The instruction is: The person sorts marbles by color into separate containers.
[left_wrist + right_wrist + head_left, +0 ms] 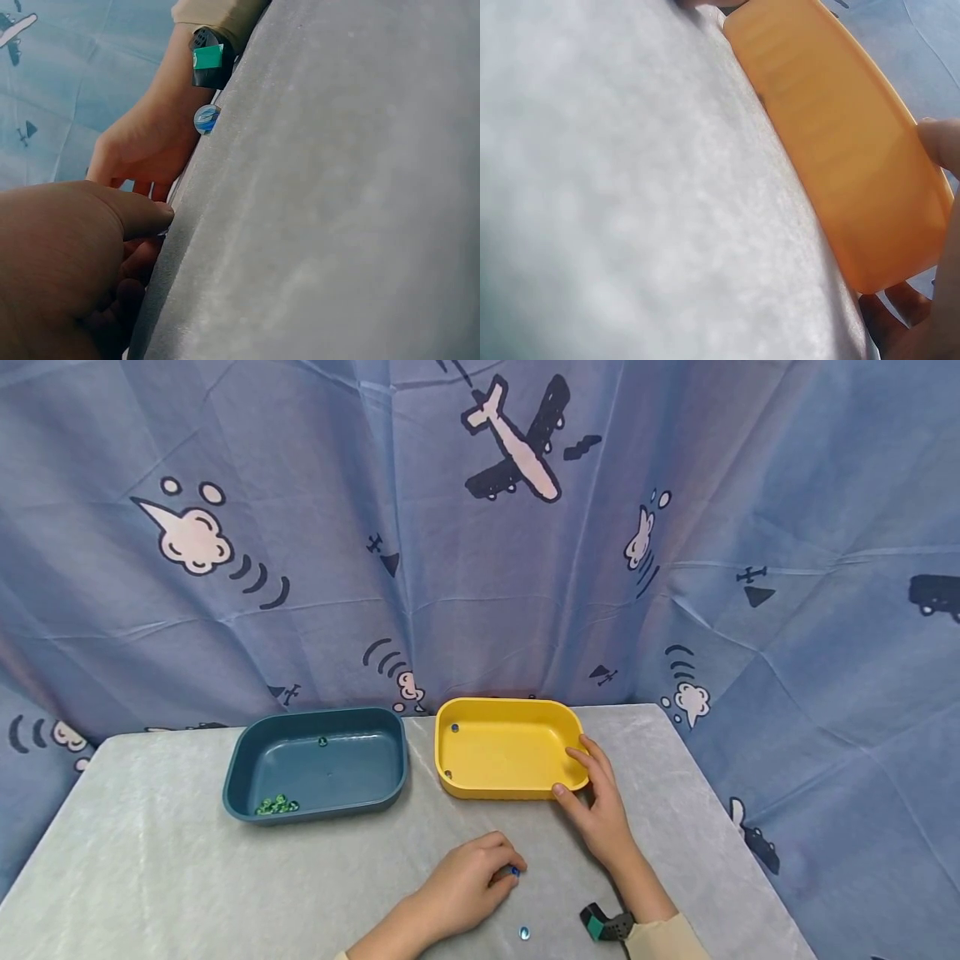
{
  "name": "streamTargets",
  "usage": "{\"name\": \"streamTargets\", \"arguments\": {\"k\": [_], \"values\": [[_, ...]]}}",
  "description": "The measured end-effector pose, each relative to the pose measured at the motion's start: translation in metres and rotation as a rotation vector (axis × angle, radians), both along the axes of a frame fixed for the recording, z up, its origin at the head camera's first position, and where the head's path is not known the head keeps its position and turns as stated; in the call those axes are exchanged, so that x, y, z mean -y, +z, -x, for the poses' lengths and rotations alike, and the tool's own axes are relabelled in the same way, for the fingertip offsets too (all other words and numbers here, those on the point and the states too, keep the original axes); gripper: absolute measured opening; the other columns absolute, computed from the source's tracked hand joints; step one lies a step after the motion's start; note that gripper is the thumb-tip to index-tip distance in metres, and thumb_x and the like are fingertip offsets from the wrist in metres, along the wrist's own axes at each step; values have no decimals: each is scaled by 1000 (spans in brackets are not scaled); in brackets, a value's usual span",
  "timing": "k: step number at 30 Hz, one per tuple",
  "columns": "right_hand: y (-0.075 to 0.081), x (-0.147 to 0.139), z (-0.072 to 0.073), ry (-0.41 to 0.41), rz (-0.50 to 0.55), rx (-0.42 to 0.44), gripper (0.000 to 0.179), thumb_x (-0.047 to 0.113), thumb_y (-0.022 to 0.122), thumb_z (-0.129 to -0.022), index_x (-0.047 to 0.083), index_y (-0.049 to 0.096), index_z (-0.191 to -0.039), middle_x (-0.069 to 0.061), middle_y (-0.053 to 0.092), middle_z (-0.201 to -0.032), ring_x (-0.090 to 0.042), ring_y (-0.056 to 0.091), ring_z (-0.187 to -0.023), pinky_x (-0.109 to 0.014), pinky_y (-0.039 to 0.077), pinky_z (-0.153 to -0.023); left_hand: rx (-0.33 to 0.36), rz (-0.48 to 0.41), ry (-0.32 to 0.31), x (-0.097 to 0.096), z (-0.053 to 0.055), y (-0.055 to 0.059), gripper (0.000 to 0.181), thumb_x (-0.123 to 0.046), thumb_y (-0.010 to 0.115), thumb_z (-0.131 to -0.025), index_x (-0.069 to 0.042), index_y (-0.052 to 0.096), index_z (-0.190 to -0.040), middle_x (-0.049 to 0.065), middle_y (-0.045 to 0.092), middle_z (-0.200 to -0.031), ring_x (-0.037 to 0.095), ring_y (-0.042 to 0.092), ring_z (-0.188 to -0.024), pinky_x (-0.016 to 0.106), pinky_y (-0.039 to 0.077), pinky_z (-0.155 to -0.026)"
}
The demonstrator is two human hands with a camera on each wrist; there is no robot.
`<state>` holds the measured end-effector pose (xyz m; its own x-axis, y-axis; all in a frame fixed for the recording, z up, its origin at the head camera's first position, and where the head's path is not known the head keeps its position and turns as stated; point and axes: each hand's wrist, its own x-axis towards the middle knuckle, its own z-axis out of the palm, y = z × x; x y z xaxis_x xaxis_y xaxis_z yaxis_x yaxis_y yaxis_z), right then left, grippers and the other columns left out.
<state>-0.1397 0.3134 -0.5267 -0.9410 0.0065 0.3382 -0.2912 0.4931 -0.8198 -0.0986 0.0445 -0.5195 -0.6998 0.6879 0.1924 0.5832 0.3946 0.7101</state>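
My left hand (pixel 467 887) is low over the table in the head view, its thumb and forefinger pinching a blue glass marble (pixel 515 871). Nearer the front edge, a second blue marble (pixel 524 933) lies loose on the cloth; the left wrist view catches this swirled marble (pixel 206 118) below the other wrist. My right hand (pixel 602 814) holds the near right corner of a yellow tray (pixel 491 794), thumb on the front rim and fingers over the right side. Two small marbles sit inside the tray on its left, one a blue marble (pixel 454 727).
Left of the yellow tray stands a dark teal tray (pixel 322 812). Several green marbles (pixel 276 805) cluster in its near left corner, and one more marble (pixel 322 742) lies near its back wall. A blue patterned curtain (pixel 330 527) hangs behind the grey cloth-covered table (pixel 150 860).
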Motion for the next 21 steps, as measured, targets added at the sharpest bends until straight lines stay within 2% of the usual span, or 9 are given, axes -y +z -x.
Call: {"name": "streamTargets", "arguments": {"k": [15, 21], "values": [[0, 0, -1, -6, -5, 7, 56, 14, 77, -102, 1, 57, -153, -9, 27, -177, -38, 30, -160, -11, 29, -120, 2, -29, -16, 1, 2, -3, 12, -14, 76, -105, -16, 82, -116, -11, 70, -107, -8, 56, -83, 10, 50, -74], [1, 0, -1, -9, -9, 12, 56, 15, 78, -102, 1, 57, -152, -8, 27, -177, -37, 31, -160, -12, 30, -121, 50, -64, -3, 5, 7, 0, 14, -15, 74, -107, -15, 81, -118, -11, 70, -110, -5, 59, -87, 14, 53, -77]]}}
